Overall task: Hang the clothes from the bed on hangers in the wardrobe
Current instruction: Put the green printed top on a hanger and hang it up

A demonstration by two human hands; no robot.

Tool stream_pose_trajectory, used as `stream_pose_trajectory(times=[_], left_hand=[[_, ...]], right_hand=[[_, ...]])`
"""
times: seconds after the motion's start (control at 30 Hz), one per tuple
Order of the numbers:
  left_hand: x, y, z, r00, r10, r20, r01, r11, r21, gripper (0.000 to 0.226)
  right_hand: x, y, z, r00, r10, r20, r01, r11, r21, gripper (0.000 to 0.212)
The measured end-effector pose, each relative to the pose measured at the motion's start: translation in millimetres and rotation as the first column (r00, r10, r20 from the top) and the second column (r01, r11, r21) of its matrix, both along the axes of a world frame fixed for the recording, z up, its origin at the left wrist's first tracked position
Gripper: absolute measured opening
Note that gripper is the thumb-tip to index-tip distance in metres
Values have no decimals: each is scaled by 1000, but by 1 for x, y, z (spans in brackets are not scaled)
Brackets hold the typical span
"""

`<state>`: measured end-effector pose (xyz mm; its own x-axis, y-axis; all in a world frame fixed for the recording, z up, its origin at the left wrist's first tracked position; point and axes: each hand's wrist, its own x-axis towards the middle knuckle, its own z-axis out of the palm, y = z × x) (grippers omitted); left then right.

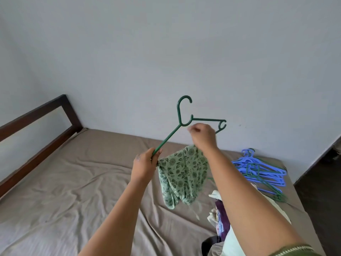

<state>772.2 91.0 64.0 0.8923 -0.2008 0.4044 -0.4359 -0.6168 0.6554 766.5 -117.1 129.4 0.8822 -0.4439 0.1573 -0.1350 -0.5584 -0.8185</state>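
I hold a dark green plastic hanger (181,115) up above the bed, its hook pointing upward. My left hand (145,163) grips the hanger's lower left arm. My right hand (203,135) is raised near the hanger's right side with curled fingers, and whether it holds the hanger or the cloth is hidden. A light green garment with a dark flower and leaf print (182,174) hangs below the hanger between my two hands. A heap of other clothes (219,217), white and purple, lies on the bed under my right forearm.
The bed (73,191) has a wrinkled beige sheet and a dark wooden frame (46,115) on the left. A pile of several blue and green hangers (258,172) lies at the bed's far right. Grey walls stand behind; dark floor shows at the right.
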Motion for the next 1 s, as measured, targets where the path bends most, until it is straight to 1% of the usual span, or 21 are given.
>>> stream_pose_trajectory(times=[0.03,0.07,0.1,0.13,0.17,0.2,0.23,0.27,0.3,0.33,0.37,0.4,0.47,0.5,0.57,0.63,0.73,0.8,0.87,0.9,1.0], left_hand=[[2,3,-1,1000,0,20,0,1000,16,36],[4,5,-1,999,-2,41,1,1000,24,36],[5,6,-1,999,-4,54,3,1000,26,35],[6,6,1,999,-6,53,5,1000,22,34],[7,6,0,999,-8,43,7,1000,12,33],[7,6,0,1000,-3,22,4,1000,-8,34],[8,7,-1,1000,7,-9,-8,999,-44,37],[8,7,-2,998,20,-63,-26,994,-105,40],[9,8,-2,991,28,-130,-51,983,-176,44],[10,10,-3,980,40,-195,-84,971,-223,49],[11,11,-3,970,46,-238,-105,964,-243,52],[12,12,-2,963,46,-266,-114,962,-246,51],[15,15,-1,957,23,-290,-98,964,-247,48],[17,16,0,958,14,-285,-85,967,-240,45],[18,19,1,965,9,-262,-64,977,-202,37],[18,25,2,964,-10,-266,-43,980,-193,27],[20,36,3,944,-32,-329,-54,967,-250,20],[19,40,5,922,-57,-384,-77,942,-325,27],[19,39,10,902,-79,-425,-104,914,-391,38],[20,37,12,895,-83,-438,-117,904,-412,38],[28,34,23,890,-35,-454,-200,866,-458,18]], right_hand=[[-5,-10,-6,987,-140,83,140,990,12,22],[-7,-19,-14,957,-264,123,256,964,76,22],[-8,-27,-22,937,-339,85,325,935,144,29],[-8,-31,-30,937,-349,-33,347,912,217,44],[-7,-33,-41,938,-300,-176,340,896,287,56],[-6,-34,-49,936,-221,-274,313,881,356,60],[-6,-32,-54,941,-134,-311,265,864,428,54],[-6,-29,-58,958,-78,-275,203,864,460,41],[-4,-26,-60,974,-67,-217,153,899,411,28],[-2,-23,-59,984,-66,-166,121,930,348,21],[1,-20,-58,988,-78,-131,115,945,305,20],[5,-17,-54,991,-78,-107,106,951,292,24],[12,-14,-43,991,-71,-115,107,930,352,38],[17,-15,-42,988,-60,-141,112,910,399,44],[20,-15,-39,978,-1,-209,83,918,388,51],[22,-18,-39,973,-1,-233,77,944,320,43],[26,-26,-40,981,-110,-158,152,947,285,41],[29,-33,-42,977,-197,-84,213,934,286,40],[32,-35,-45,958,-286,-11,280,932,229,39],[33,-33,-47,941,-338,16,328,921,212,37],[33,-27,-48,860,-505,70,463,831,307,35]])
